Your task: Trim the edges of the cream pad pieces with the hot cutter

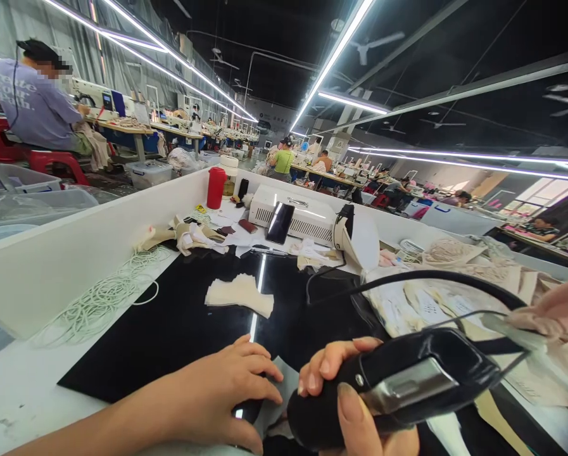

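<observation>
My left hand (236,386) is low over the black mat (170,329), palm down, with its fingers spread and nothing in them. Under and beside its fingertips lies a thin grey sheet (284,380), partly hidden. My right hand (354,411) is wrapped round a black corded hand tool (421,380) with a shiny metal plate on its side; its exact kind is unclear. Farther up the mat rests a small stack of cream fabric pieces (239,294), apart from both hands.
At the right edge another person's hand (563,301) holds beige cloth. Pale green cord (107,285) lies coiled at left. A white vented box (288,215), phone (280,221) and red cup (216,187) stand behind. Bagged beige garments (435,297) lie right. White walls (65,259) edge the table.
</observation>
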Tool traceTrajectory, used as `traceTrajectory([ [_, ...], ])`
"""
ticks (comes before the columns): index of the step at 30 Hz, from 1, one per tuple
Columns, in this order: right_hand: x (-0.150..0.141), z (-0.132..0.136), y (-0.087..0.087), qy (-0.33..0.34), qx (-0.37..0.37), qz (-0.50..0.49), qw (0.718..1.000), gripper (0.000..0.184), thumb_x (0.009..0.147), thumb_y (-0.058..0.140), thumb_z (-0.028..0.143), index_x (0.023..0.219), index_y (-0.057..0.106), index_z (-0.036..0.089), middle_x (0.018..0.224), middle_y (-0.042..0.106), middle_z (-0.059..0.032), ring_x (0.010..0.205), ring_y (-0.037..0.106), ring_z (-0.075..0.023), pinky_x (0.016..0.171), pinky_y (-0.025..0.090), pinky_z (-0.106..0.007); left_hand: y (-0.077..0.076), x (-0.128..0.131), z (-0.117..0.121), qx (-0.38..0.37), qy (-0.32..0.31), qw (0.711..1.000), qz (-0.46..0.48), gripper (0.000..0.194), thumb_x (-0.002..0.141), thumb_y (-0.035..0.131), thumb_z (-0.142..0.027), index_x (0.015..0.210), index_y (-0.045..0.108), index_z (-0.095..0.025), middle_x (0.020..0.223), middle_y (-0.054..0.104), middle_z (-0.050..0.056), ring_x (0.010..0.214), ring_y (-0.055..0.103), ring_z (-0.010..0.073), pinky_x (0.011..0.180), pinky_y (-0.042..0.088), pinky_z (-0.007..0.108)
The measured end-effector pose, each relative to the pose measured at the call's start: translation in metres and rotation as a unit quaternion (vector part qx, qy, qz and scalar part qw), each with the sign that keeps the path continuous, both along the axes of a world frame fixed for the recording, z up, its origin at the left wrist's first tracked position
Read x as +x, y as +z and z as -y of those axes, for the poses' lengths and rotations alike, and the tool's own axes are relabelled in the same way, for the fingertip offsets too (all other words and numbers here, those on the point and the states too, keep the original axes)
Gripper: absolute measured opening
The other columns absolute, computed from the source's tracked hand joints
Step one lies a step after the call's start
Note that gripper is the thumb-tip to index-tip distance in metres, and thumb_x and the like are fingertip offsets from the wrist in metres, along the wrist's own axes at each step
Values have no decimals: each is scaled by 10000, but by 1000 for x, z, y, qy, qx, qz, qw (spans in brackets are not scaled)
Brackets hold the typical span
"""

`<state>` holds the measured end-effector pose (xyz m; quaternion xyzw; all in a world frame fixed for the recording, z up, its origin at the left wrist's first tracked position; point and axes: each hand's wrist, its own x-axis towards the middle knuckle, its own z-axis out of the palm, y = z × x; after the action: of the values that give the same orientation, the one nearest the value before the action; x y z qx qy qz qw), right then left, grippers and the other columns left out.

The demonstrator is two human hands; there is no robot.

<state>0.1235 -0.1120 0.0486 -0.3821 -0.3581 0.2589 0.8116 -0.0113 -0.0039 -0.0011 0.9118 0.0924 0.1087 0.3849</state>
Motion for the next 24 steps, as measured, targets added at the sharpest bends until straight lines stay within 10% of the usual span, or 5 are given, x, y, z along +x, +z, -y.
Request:
traceTrajectory([
  [6, 32, -4, 2, -94, 2, 13, 995, 310, 864, 824, 347, 1092, 622, 290, 792, 637, 55, 656, 604, -122, 613, 552, -267, 10, 0, 4, 7, 26, 1000, -15, 292, 875, 839, -434, 1135, 777, -316, 1297, 692, 43, 1274, 614, 272, 1286, 159, 550],
  [24, 58, -11, -15, -118, 1, 70, 991, 280, 913, 780, 282, 1124, 597, 283, 822, 666, 35, 647, 645, -133, 610, 592, -301, 0, 5, 8, 61, 12, 998, -30, 621, 831, 883, -310, 1403, 654, -391, 1464, 632, 42, 1365, 541, 324, 1267, 206, 589],
])
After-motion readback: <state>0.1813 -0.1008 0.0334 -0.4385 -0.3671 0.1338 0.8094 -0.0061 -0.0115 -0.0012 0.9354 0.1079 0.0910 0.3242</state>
